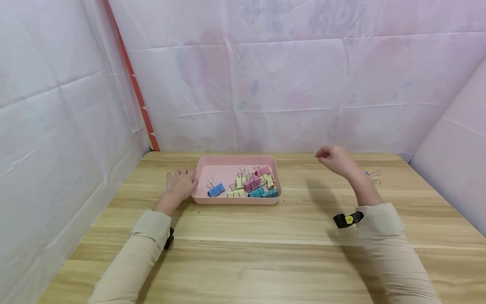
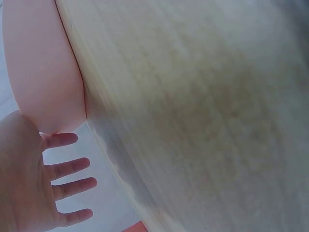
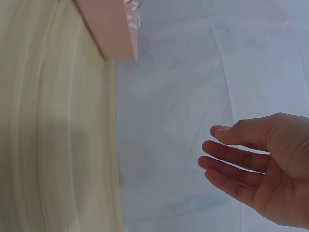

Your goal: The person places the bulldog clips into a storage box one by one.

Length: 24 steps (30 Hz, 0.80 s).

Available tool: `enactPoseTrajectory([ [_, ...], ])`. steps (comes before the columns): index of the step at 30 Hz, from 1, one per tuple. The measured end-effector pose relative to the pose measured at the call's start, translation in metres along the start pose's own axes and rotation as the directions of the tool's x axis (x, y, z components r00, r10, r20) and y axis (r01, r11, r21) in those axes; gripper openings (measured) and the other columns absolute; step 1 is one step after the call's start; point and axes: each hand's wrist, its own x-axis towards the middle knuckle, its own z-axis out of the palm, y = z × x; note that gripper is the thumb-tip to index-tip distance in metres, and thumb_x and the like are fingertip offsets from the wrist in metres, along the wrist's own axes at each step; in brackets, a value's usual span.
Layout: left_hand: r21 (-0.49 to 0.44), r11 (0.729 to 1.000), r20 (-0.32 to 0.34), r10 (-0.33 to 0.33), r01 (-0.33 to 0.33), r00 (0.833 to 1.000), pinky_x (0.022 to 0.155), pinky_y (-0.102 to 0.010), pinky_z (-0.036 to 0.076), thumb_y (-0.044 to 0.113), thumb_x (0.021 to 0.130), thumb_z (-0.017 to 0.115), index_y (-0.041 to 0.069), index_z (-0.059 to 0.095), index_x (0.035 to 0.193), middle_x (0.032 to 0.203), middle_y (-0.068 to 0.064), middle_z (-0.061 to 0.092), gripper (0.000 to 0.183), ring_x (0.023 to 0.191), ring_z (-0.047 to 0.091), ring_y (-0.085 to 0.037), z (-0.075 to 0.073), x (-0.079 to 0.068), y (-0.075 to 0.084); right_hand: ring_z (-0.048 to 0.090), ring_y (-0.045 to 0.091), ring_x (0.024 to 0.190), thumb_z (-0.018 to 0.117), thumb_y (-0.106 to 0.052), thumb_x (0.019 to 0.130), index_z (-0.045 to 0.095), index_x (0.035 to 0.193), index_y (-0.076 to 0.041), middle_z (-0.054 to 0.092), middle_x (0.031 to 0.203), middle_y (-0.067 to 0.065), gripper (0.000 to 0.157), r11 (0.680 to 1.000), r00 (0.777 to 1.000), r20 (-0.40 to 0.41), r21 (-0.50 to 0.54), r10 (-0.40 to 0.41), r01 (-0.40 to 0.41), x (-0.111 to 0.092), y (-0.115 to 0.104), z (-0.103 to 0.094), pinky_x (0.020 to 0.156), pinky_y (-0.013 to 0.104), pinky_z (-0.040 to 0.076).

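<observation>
A pink tray stands on the table with binder clips inside it. A blue binder clip lies toward its left, apart from a cluster of yellow, pink and teal clips at the right end. My left hand is at the tray's left end, thumb side against the wall, fingers straight and spread. To the right of the tray, my right hand hovers above the table, its fingers loosely bent with nothing between them. Another blue binder clip lies beyond my right forearm, partly hidden by it.
The wooden table ends at a back edge behind the tray. Whitish printed cloth hangs behind it and along both sides. A red strip runs down the cloth at the back left corner.
</observation>
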Motion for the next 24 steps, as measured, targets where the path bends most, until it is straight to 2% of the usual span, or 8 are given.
enactPoseTrajectory([
  [6, -0.012, 1.000, 0.000, 0.004, -0.004, 1.000, 0.094, -0.062, 0.021, 0.029, 0.096, 0.041, 0.006, 0.042, 0.138, 0.127, -0.026, 0.042, 0.048, 0.117, 0.035, -0.043, -0.001, 0.001, 0.002, 0.056, 0.040, 0.087, 0.052, 0.000, 0.089, 0.060, 0.097, 0.011, 0.059, 0.094, 0.027, 0.016, 0.998, 0.998, 0.007, -0.036, 0.060, -0.060, -0.019, 0.027, -0.013, 0.074, 0.051, 0.043],
  [10, -0.013, 1.000, 0.000, 0.014, -0.014, 1.000, 0.094, -0.062, 0.020, 0.029, 0.096, 0.040, 0.006, 0.041, 0.138, 0.127, -0.026, 0.042, 0.048, 0.117, 0.035, -0.043, 0.001, 0.002, 0.002, 0.054, 0.044, 0.088, 0.051, -0.003, 0.090, 0.058, 0.099, 0.013, 0.058, 0.096, 0.030, 0.020, 0.990, 0.991, 0.020, -0.058, 0.131, -0.130, -0.034, 0.046, -0.023, 0.074, 0.054, 0.042],
  [12, -0.015, 1.000, 0.002, 0.016, -0.016, 1.000, 0.094, -0.062, 0.020, 0.029, 0.096, 0.040, 0.006, 0.041, 0.138, 0.127, -0.026, 0.042, 0.048, 0.117, 0.035, -0.043, 0.002, 0.003, 0.001, 0.053, 0.044, 0.086, 0.051, -0.005, 0.090, 0.058, 0.098, 0.014, 0.058, 0.094, 0.030, 0.022, 0.982, 0.985, -0.008, -0.082, 0.171, -0.171, -0.042, 0.057, -0.027, 0.072, 0.054, 0.041],
  [15, -0.009, 1.000, 0.009, 0.011, -0.011, 1.000, 0.094, -0.062, 0.021, 0.029, 0.096, 0.040, 0.006, 0.042, 0.137, 0.128, -0.025, 0.042, 0.047, 0.117, 0.035, -0.043, 0.001, 0.002, 0.001, 0.054, 0.043, 0.080, 0.052, -0.007, 0.090, 0.058, 0.097, 0.015, 0.057, 0.091, 0.031, 0.024, 0.964, 0.968, -0.072, -0.099, 0.241, -0.248, -0.052, 0.072, -0.033, 0.067, 0.053, 0.041],
  [19, -0.002, 1.000, 0.013, 0.002, -0.002, 1.000, 0.094, -0.062, 0.021, 0.030, 0.097, 0.039, 0.007, 0.043, 0.136, 0.128, -0.024, 0.042, 0.045, 0.117, 0.036, -0.042, 0.000, 0.002, 0.000, 0.054, 0.043, 0.074, 0.054, -0.008, 0.088, 0.059, 0.094, 0.016, 0.058, 0.087, 0.031, 0.025, 0.944, 0.940, -0.182, -0.107, 0.290, -0.312, -0.064, 0.087, -0.039, 0.062, 0.051, 0.041],
  [22, -0.001, 1.000, 0.010, 0.001, -0.001, 1.000, 0.093, -0.062, 0.022, 0.029, 0.097, 0.039, 0.007, 0.044, 0.135, 0.127, -0.024, 0.043, 0.045, 0.117, 0.036, -0.042, -0.001, 0.002, 0.000, 0.053, 0.045, 0.077, 0.054, -0.010, 0.088, 0.060, 0.094, 0.015, 0.058, 0.089, 0.031, 0.026, 0.928, 0.922, -0.219, -0.125, 0.321, -0.352, -0.070, 0.096, -0.042, 0.062, 0.052, 0.041],
  [24, -0.004, 1.000, 0.009, -0.001, 0.001, 1.000, 0.093, -0.062, 0.022, 0.029, 0.097, 0.039, 0.007, 0.044, 0.136, 0.127, -0.024, 0.043, 0.045, 0.117, 0.036, -0.042, -0.001, 0.001, 0.000, 0.051, 0.047, 0.080, 0.052, -0.012, 0.089, 0.060, 0.097, 0.014, 0.057, 0.093, 0.032, 0.027, 0.911, 0.907, -0.215, -0.122, 0.363, -0.394, -0.073, 0.101, -0.043, 0.063, 0.052, 0.040],
])
